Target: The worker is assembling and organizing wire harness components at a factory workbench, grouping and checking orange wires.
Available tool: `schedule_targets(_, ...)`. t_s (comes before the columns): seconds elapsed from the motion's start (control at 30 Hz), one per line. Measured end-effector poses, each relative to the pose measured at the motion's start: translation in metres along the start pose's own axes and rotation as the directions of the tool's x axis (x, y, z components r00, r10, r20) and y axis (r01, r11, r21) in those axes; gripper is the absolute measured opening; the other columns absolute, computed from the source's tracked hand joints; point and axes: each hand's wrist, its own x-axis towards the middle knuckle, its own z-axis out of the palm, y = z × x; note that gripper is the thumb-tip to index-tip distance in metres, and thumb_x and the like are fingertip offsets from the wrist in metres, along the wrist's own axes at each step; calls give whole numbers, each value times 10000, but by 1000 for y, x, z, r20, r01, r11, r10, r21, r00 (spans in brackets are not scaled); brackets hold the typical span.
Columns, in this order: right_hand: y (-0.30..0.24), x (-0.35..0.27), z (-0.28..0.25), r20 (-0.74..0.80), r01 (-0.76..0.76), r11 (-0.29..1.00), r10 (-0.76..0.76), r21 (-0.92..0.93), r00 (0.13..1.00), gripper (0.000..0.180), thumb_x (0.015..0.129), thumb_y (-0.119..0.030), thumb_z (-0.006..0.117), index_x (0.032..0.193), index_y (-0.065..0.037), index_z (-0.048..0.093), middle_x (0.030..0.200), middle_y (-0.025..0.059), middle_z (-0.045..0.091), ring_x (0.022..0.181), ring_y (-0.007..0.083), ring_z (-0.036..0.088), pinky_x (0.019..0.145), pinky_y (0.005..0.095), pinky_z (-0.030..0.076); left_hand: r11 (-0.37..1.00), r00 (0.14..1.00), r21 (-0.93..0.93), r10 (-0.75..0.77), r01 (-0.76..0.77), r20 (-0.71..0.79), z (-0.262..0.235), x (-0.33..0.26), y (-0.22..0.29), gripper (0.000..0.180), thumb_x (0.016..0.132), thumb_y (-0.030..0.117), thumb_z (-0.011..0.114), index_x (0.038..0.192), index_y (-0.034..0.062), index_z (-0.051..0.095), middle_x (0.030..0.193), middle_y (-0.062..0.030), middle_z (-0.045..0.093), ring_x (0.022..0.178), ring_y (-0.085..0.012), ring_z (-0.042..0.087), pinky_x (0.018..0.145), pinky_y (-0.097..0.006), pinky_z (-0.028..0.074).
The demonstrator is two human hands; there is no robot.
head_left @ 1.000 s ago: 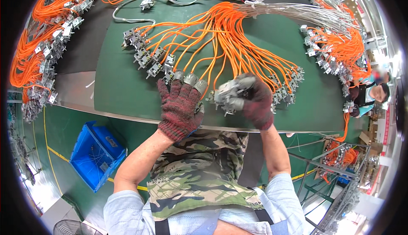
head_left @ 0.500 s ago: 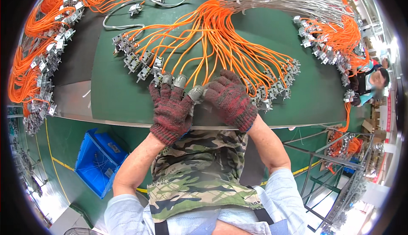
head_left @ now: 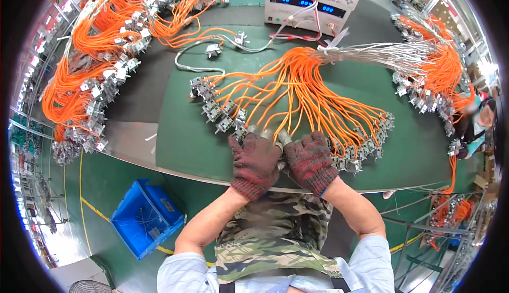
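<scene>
My left hand [head_left: 255, 165] and my right hand [head_left: 312, 161] wear dark red and grey knit gloves and meet thumb to thumb near the table's front edge. Grey tape wraps fingertips of the left glove. Both hands have curled fingers, pinching at something small that they hide, where orange wires from the bundle [head_left: 307, 68] come down. The orange wires fan out toward me and end in small grey metal connector-like parts. One row of these parts [head_left: 212, 110] lies left of my hands; another cluster [head_left: 366, 147] lies just beyond the right hand.
A power supply with lit displays [head_left: 310, 7] stands at the back. Piles of orange-wired parts lie left [head_left: 85, 86] and right [head_left: 442, 73]. A blue bin [head_left: 143, 219] sits on the floor to the left, a metal frame [head_left: 424, 227] to the right. Another person [head_left: 474, 129] is at far right.
The view has shifted, showing more of the power supply at the back. My hands have drawn closer together, still at the wire ends; the right fingers have curled in beside the left thumb.
</scene>
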Motion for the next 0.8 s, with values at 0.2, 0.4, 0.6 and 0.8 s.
schedule_targets(0.2, 6, 2, -3, -91, 4, 999, 1, 51, 996, 626, 744, -348, 822, 1301, -90, 695, 828, 92, 694, 828, 315, 681, 971, 511, 479, 999, 993, 0, 41, -42, -112, 4, -1, -5, 365, 838, 394, 782, 1114, 169, 701, 1199, -128, 622, 1278, -434, 524, 1009, -824, 316)
schedule_targets(0.4, 20, -18, 5, -373, 126, 899, 44, 419, 927, 567, 672, -224, 869, 1222, -145, 756, 935, 68, 741, 946, 312, 708, 1089, 588, 470, 996, 997, -55, 65, -67, -36, -9, 1, 1, 390, 878, 413, 776, 1168, 158, 716, 1234, -153, 638, 1293, -438, 538, 1066, -757, 345)
schedule_targets(0.6, 23, -22, 8, -299, 182, 954, -106, 239, 948, 483, 696, -297, 901, 1116, -150, 715, 1018, 51, 704, 1072, 268, 657, 1121, 537, 433, 916, 974, -388, -170, 99, -152, -88, 60, -75, 354, 961, 332, 767, 1238, 111, 761, 1081, -221, 767, 1018, -375, 744, 923, -435, 574)
schedule_targets(0.8, 9, -16, -7, -191, 118, 986, -95, 114, 977, 492, 703, -365, 863, 1127, -147, 746, 1070, 84, 679, 1138, 327, 618, 1091, 576, 438, 918, 836, 118, -394, 379, 381, -91, 206, -217, 514, 893, 489, 756, 1159, 51, 789, 1070, -173, 797, 940, -287, 757, 868, -455, 563)
